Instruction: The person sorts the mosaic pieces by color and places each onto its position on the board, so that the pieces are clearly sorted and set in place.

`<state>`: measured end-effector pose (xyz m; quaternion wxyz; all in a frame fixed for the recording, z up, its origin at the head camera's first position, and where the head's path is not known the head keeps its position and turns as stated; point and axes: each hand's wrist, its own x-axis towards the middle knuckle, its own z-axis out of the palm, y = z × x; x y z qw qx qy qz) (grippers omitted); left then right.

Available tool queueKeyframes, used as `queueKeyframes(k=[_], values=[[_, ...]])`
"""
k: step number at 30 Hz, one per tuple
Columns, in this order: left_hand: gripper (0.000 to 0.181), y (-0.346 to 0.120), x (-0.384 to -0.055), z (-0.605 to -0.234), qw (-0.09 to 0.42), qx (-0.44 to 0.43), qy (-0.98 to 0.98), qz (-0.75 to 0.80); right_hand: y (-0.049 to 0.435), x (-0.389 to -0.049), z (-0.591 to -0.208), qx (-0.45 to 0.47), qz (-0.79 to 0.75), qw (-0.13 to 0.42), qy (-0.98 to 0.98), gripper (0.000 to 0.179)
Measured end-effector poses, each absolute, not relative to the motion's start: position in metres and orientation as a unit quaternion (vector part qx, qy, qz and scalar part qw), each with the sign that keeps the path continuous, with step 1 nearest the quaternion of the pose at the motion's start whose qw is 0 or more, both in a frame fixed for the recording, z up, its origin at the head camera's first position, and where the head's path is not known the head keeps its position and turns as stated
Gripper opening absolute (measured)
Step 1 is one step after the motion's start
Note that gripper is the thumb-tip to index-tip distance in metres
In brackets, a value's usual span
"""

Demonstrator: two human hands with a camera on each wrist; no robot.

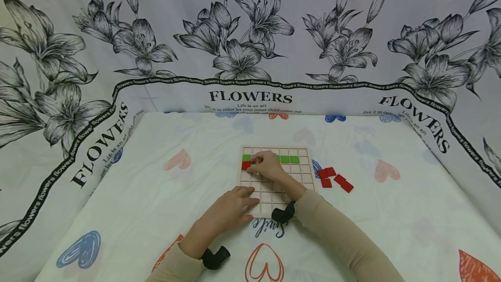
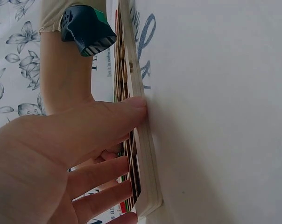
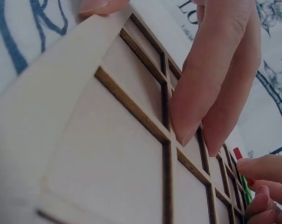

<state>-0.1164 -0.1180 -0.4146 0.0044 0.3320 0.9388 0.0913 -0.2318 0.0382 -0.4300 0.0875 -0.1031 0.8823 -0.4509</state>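
Observation:
A light wooden grid board lies on the table, divided into square cells by raised strips. Green square tiles sit in a row near its far side, part of the row covered by my right hand. That hand pinches a red square tile, mostly hidden by its fingertips. Just left of the fingers, another red tile is in the leftmost column, below a green one. My left hand rests on the board's near left part, fingers extended over the cells, its thumb against the near edge.
Several loose red tiles lie right of the board, some overlapping. A white cloth printed with hearts covers the table. A flower-print curtain stands behind and along the sides. Each wrist wears a black device.

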Motion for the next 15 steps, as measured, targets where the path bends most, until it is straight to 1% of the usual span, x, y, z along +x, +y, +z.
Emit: queueKeyframes(k=[15], values=[[0.037, -0.1179, -0.1170, -0.4156, 0.007, 0.330, 0.939, 0.092, 0.0354, -0.2317, -0.4312, -0.096, -0.449, 0.091, 0.884, 0.028]])
